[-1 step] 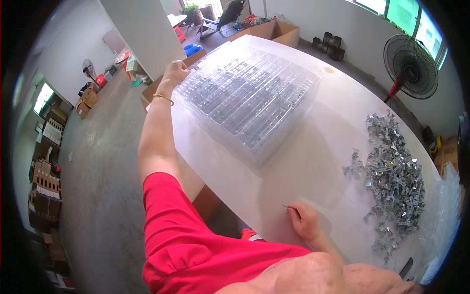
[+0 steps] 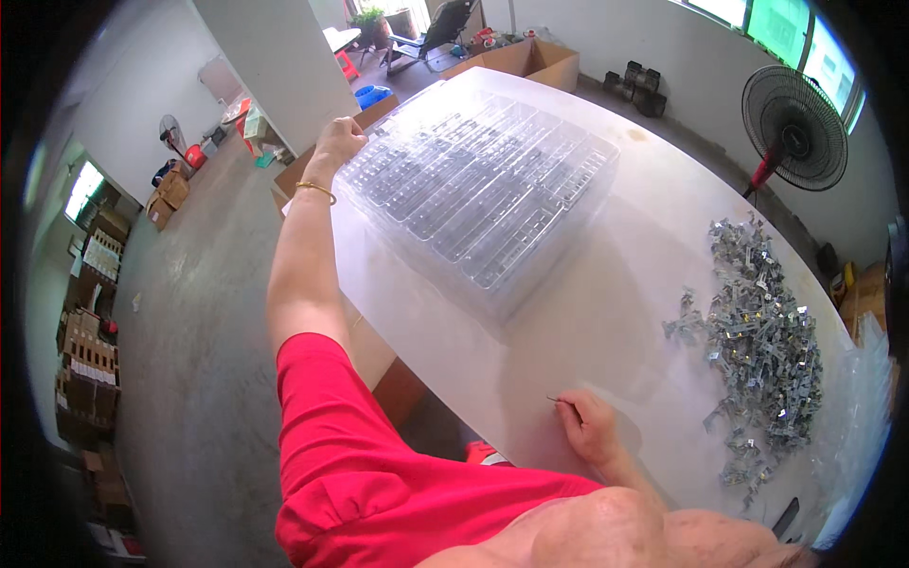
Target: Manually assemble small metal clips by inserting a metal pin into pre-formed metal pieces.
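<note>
A stack of clear plastic trays (image 2: 492,275) stands on the white table, its long parallel slots filled with rows of small grey metal parts (image 2: 454,180). At the far left corner of the stack is my left hand (image 2: 339,142), fingers curled together at the tray's edge; what they grip, if anything, is hidden. Close to my body, my right hand (image 2: 591,431) rests low over the table. Its thumb and finger pinch a small thin metal piece (image 2: 553,398), whose tip sticks out to the left. To the right lies a loose heap of small metal clips (image 2: 767,350).
Clear plastic sheeting (image 2: 857,426) lies along the table's right edge, with a dark flat object (image 2: 786,516) nearby. A standing fan (image 2: 793,128) is beyond the table at right. Cardboard boxes (image 2: 544,66) stand behind the far end. The white table (image 2: 606,312) has a curving edge.
</note>
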Motion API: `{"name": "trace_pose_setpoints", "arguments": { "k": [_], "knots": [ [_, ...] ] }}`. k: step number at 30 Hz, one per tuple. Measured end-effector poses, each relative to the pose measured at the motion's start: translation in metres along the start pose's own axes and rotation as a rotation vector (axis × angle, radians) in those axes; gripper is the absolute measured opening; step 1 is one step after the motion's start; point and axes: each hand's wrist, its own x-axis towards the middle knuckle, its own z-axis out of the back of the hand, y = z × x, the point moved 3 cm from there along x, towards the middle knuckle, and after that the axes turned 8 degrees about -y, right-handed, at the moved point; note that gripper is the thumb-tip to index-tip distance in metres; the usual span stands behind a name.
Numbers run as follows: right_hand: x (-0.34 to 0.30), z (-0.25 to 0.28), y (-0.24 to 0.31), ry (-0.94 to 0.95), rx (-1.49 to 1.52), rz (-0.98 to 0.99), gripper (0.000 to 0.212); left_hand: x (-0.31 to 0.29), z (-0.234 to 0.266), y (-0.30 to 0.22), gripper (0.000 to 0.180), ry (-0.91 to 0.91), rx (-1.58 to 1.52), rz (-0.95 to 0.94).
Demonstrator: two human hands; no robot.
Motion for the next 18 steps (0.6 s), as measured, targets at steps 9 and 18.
{"name": "trace_pose_setpoints", "arguments": {
  "k": [9, 18],
  "knots": [
    [-0.009, -0.001, 0.004, 0.016, -0.009, -0.032, 0.013, -0.007, 0.001, -0.005, 0.024, 0.033, 0.085, 0.021],
    [-0.014, -0.005, -0.008, 0.035, -0.001, -0.043, 0.010, -0.011, 0.024, -0.033, 0.017, -0.339, -0.034, -0.550]
  ]
}}
